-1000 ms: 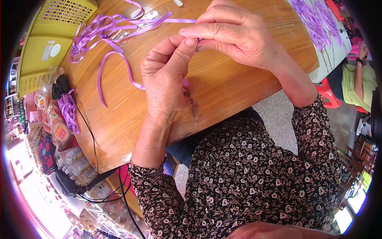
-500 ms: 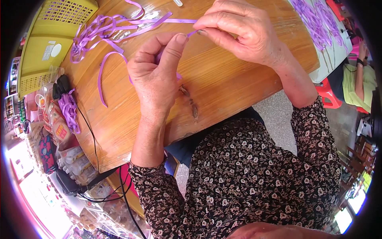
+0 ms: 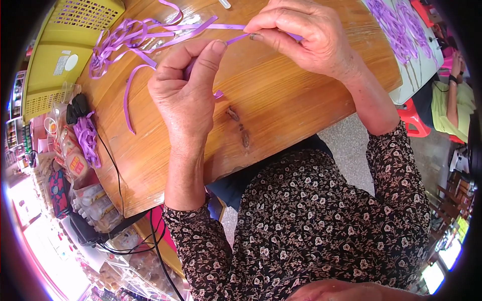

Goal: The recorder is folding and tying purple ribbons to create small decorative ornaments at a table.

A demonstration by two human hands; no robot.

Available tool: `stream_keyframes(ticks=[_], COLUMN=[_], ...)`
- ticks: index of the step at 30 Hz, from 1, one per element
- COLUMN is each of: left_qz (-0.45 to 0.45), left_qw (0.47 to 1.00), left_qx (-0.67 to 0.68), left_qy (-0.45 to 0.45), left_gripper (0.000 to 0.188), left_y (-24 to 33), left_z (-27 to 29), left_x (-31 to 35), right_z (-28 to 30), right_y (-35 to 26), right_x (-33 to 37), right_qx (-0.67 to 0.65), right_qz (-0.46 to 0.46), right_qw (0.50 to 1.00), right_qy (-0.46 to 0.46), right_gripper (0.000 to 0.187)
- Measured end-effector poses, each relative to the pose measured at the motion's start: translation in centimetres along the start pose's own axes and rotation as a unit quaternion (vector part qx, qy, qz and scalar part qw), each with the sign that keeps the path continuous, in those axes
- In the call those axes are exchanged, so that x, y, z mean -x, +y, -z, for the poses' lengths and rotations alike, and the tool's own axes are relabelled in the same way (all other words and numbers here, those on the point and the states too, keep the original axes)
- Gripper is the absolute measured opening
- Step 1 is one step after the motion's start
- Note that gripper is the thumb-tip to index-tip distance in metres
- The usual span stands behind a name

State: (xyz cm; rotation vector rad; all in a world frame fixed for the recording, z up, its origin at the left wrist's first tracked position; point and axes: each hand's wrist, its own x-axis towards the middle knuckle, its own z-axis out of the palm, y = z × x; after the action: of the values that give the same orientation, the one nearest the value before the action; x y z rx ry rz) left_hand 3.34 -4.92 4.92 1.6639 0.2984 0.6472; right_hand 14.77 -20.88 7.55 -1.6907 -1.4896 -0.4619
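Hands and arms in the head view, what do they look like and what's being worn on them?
Both hands, the left hand and the right hand, are bare: no gloves or rings visible. The forearms are uncovered to past the wrists. Above that, dark sleeves printed with small pale flowers, matching the top.

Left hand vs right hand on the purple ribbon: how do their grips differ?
The left hand stands upright, wrist down, curled around ribbon with thumb and forefinger raised; the right hand reaches in from the right, knuckles up, pinching the ribbon at its fingertips. The left hand sits nearer the table edge, the right farther in. Both grip the same thin purple strip, stretched between them.
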Motion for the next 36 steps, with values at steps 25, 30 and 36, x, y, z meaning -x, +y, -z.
stream_keyframes(ticks=[25,30,36], left_qz=[0.092,0.076,0.032], left_qw=[0.99,0.996,0.999], left_qx=[0.101,0.013,-0.003], left_qy=[-0.045,-0.044,-0.038], left_gripper=[0.007,0.005,0.004], left_y=[-0.4,-0.6,-0.1], left_z=[0.1,0.2,0.4], left_x=[0.2,0.1,-0.2], right_z=[-1.4,-0.9,-3.1], right_y=[3.6,1.8,6.5], right_x=[0.6,0.9,0.2], right_qx=[0.1,0.066,0.084], right_qz=[0.27,0.084,0.356], right_qw=[0.957,0.99,0.921], right_qy=[0.022,-0.093,0.132], right_gripper=[0.022,0.01,0.008])
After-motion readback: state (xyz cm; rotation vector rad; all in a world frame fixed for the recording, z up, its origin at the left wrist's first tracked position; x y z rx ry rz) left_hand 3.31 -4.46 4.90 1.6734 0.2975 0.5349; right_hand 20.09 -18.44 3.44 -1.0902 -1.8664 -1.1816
